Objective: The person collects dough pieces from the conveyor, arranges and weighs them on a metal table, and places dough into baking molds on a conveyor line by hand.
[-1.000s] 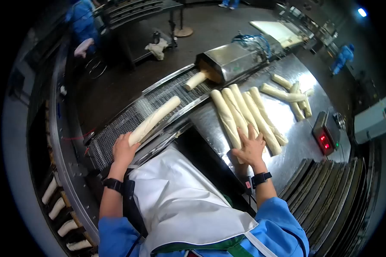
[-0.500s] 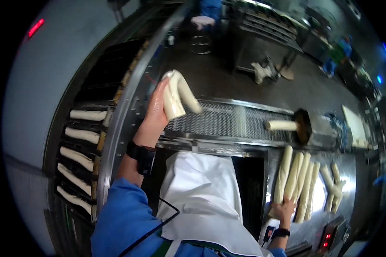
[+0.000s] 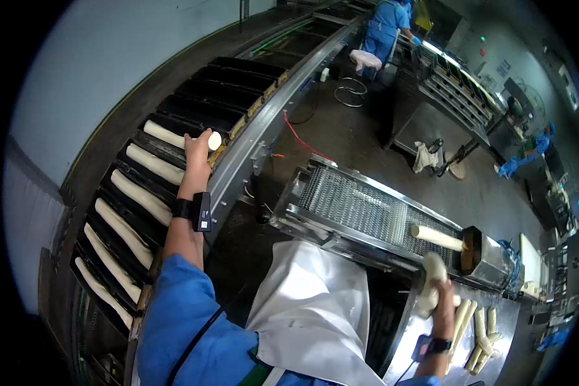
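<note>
Left grip (image 3: pixel 198 147) holds a dough roll (image 3: pixel 164 133), right grip (image 3: pixel 442 297) a second roll (image 3: pixel 433 267).

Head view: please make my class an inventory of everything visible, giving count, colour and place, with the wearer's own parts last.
Pans: many, black, left
Rolls in pans: five, cream, left
Conveyor: one, grey mesh, centre right
Roll on conveyor: one, cream, beside the machine
Machine: one, silver, conveyor's right end
Steel table: one, silver, lower right
Rolls on table: several, cream, some overlapping
Gripped rolls: two, cream, one by the pans, one blurred near the table
Hose: one, red, beyond the conveyor
Cloth: one, whitish, upper right
Co-workers: at least two, blue clothing, background
Other background items: too unclear to count
Apron: one, white, bottom centre
Wrist devices: two, black, on both wrists
Hands: two, bare, each gripping a roll
</note>
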### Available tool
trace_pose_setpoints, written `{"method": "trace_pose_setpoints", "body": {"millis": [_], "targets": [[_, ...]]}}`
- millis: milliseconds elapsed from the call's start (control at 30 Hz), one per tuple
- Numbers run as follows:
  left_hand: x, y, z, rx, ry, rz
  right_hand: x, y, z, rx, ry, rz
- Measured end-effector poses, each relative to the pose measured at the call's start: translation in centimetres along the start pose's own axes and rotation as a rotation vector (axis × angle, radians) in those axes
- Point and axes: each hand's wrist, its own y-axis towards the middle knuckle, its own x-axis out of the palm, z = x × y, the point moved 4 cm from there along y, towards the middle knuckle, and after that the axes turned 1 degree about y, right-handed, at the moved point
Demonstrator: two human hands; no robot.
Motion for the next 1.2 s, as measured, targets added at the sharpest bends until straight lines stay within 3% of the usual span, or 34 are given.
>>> {"method": "trace_pose_setpoints", "body": {"millis": [33,100,200,233,267,300,367,433,467,500,533,600,667,800,833,867,900,933,967,1033,1100,1167,1200], "targets": [[-0.7,0.2,0.2,-0.035,-0.019,0.016,1.5,0.4,-3.0,0.013,-0.062,0.043],[-1.4,1.8,-0.3,-0.111,0.036,0.059,4.1,0.8,-8.8,-0.307,0.061,-0.235],[-1.2,2.9,-1.5,-0.033,-0.184,0.012,10.3,-1.0,-18.2,-0.593,0.029,-0.267],[-1.1,4.1,-2.8,-0.038,-0.167,0.043,10.3,3.5,-19.2,-0.523,0.127,-0.543],[-1.8,6.6,-5.0,-0.045,-0.013,0.115,13.1,3.8,-22.2,-0.56,0.001,-0.632],[-2.1,5.7,-4.9,-0.036,-0.149,0.019,16.4,2.9,-25.1,-0.594,-0.033,-0.703],[-4.5,10.2,-8.7,0.038,0.005,0.248,24.2,-0.1,-30.2,-0.649,-0.041,-0.848],[-4.9,8.3,-7.0,-0.061,-0.353,0.213,30.4,-0.4,-34.1,-0.723,-0.011,-0.969],[-5.4,8.6,-6.9,-0.038,-0.267,0.251,32.7,3.2,-35.2,-1.038,0.04,-1.141],[-6.2,9.0,-6.8,-0.016,-0.183,0.292,34.0,5.2,-35.8,-1.118,-0.044,-0.923],[-7.1,10.1,-7.8,-0.046,-0.226,0.263,34.4,6.8,-35.2,-1.081,-0.084,-0.874],[-6.8,8.4,-6.2,0.004,0.047,0.326,34.5,9.1,-33.2,-0.924,-0.181,-0.759],[-6.8,6.8,-5.1,-0.031,0.093,0.363,33.3,12.1,-28.3,-0.766,-0.286,-0.696],[-8.8,9.7,-7.7,-0.005,0.169,0.354,27.3,26.0,-10.1,-0.754,-0.543,-0.491],[-9.2,10.2,-7.9,0.031,0.219,0.346,25.3,25.4,-7.8,-0.716,-0.98,-0.351],[-8.8,9.2,-6.7,-0.026,0.264,0.377,23.3,29.1,-2.0,-0.692,-1.186,-0.393],[-8.0,7.9,-5.2,-0.027,0.268,0.38,21.9,29.7,1.2,-0.502,-1.37,-0.358],[-7.1,6.4,-2.8,0.215,0.455,0.385,20.5,26.8,1.6,-0.461,-1.319,-0.33],[-5.9,5.1,-1.0,0.459,0.637,0.379,20.5,24.0,0.4,-0.581,-1.423,-0.262],[-3.3,5.2,0.0,0.557,0.407,0.067,20.2,27.2,4.3,-0.719,-1.476,-0.067],[-0.7,5.9,0.6,0.664,0.666,0.101,20.9,26.8,3.1,-0.76,-1.541,-0.119],[1.0,6.7,1.0,0.603,0.885,0.049,21.7,26.2,1.4,-0.79,-1.609,-0.157],[0.1,10.5,-1.4,0.618,0.968,-0.021,21.7,26.1,0.5,-0.735,-1.442,-0.16]]}}
